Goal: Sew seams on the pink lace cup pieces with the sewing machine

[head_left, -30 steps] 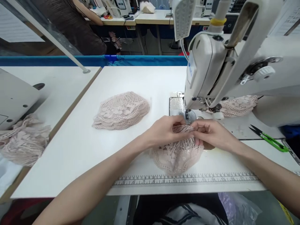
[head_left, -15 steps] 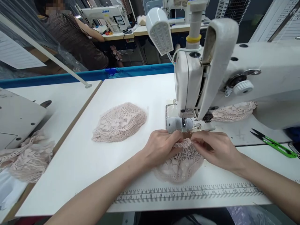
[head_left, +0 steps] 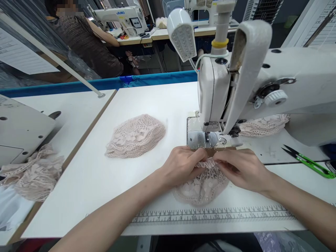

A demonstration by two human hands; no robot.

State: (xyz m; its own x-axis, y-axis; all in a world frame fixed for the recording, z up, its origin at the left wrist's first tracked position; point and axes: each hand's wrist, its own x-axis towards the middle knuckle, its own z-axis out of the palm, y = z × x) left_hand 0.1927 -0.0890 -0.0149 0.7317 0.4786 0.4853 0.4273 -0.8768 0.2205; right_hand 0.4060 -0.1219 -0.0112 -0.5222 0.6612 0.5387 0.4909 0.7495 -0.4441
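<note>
A pale pink lace piece [head_left: 203, 190] lies on the white table just in front of the sewing machine [head_left: 214, 91]. My left hand [head_left: 182, 166] pinches its upper edge from the left. From the right, my right hand [head_left: 240, 169] grips the same edge between thumb and fingers, close to the other hand. Both sets of fingertips are just short of the presser foot [head_left: 207, 138] and the metal needle plate [head_left: 194, 138]. Part of the gathered edge is hidden under my fingers.
A stack of lace pieces [head_left: 136, 134] lies to the left, and more lace [head_left: 265, 125] sits behind the needle area. Green thread snips [head_left: 309, 162] rest at right. A printed ruler [head_left: 210, 216] runs along the front edge. Bundled lace [head_left: 39, 175] lies far left; a person [head_left: 84, 42] sits beyond.
The whole view has shifted slightly, so things appear a little further right. My hands keep their grip on the lace edge and have hardly moved.
</note>
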